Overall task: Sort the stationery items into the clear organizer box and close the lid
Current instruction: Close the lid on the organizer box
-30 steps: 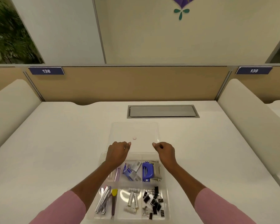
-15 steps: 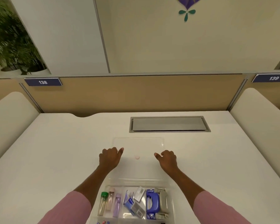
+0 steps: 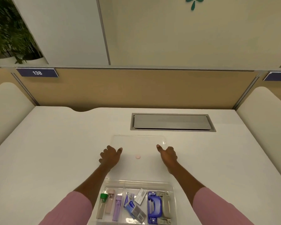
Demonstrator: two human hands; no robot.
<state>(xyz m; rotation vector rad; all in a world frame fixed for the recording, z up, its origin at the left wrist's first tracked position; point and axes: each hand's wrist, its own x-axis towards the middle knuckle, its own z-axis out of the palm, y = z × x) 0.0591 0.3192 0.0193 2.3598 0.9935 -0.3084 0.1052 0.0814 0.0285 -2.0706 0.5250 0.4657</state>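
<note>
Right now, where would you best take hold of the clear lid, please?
Probably by its left and right edges, a hand from each side: the clear lid lies flat and broad on the desk, and the left hand and right hand flank it.

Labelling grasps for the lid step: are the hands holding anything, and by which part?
Both grip the clear lid: left hand at its left edge, right hand at its right edge, thumbs on top.

Office cubicle, numbered partition label (image 3: 37, 72), white desk (image 3: 55, 151), cable hatch (image 3: 172, 122)
</note>
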